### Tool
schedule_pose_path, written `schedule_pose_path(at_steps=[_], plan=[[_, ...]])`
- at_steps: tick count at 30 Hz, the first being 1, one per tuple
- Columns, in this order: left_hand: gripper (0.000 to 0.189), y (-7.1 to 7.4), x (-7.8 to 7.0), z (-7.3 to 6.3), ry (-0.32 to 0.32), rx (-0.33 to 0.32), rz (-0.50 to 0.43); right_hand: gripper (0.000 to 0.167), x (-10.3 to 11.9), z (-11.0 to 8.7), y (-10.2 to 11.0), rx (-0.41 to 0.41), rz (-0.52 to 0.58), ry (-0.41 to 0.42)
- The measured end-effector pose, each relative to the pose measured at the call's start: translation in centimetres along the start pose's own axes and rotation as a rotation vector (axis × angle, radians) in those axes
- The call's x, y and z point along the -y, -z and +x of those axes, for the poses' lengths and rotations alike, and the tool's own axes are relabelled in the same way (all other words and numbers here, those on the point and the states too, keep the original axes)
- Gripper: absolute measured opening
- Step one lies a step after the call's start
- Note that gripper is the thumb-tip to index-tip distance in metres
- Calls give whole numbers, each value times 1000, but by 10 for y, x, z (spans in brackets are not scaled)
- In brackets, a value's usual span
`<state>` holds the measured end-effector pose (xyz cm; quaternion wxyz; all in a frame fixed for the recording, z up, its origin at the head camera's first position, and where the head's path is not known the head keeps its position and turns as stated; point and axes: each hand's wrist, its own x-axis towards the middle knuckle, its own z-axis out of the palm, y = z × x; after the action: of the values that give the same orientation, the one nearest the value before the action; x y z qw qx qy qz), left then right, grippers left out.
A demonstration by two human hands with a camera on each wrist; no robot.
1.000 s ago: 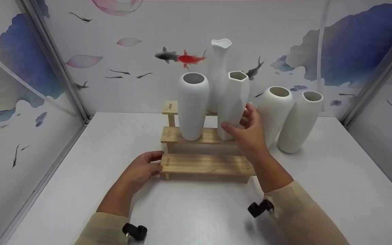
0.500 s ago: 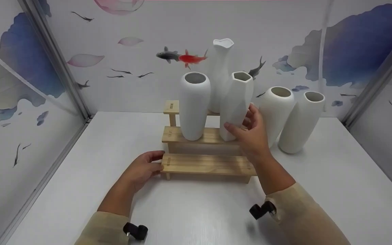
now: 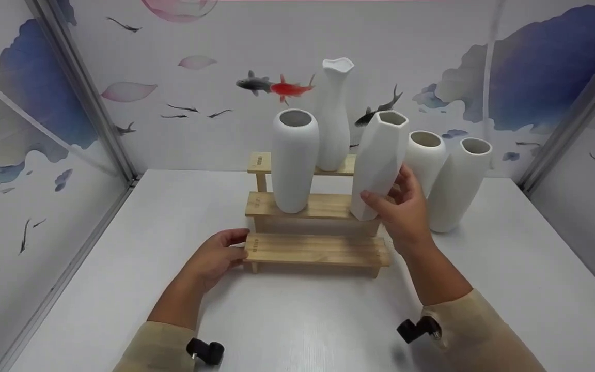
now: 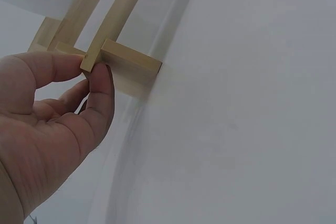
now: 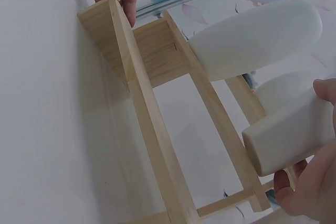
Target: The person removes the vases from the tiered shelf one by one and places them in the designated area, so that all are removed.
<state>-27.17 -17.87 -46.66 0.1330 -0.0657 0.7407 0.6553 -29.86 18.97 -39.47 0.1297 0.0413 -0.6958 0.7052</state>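
Note:
My right hand (image 3: 406,217) grips the lower part of a white faceted vase (image 3: 379,160), thumb in front and fingers behind. The vase leans a little to the right at the right end of the middle shelf, and in the right wrist view its base (image 5: 253,153) overlaps that shelf's edge. My left hand (image 3: 220,261) pinches the left end of the bottom board of a three-tier wooden stand (image 3: 318,249), thumb and fingers on either side of the board in the left wrist view. A smooth white vase (image 3: 293,160) stands upright on the middle shelf's left half.
On the top shelf stands a tall white vase (image 3: 334,119) with a wavy rim. Two more white vases, a wide-mouthed one (image 3: 425,155) and a slimmer one (image 3: 457,186), stand on the white table right of the stand. A printed wall panel (image 3: 199,31) rises behind.
My right hand has moved the faceted vase to the right along the middle shelf, away from the smooth vase, uncovering more of the tall vase behind. My left hand stays put.

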Motion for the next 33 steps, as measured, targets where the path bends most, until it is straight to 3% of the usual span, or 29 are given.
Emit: schedule_pose_path(at_steps=[15,22,33], plan=[[58,2,2,2,-15,19,-14,89,0,-11,47,-66,-22,16],[57,2,1,2,-9,13,-10,96,-1,-15,73,-111,-55,-23],[55,-1,0,0,6,2,-5,101,-3,-13,114,-252,-24,-67]])
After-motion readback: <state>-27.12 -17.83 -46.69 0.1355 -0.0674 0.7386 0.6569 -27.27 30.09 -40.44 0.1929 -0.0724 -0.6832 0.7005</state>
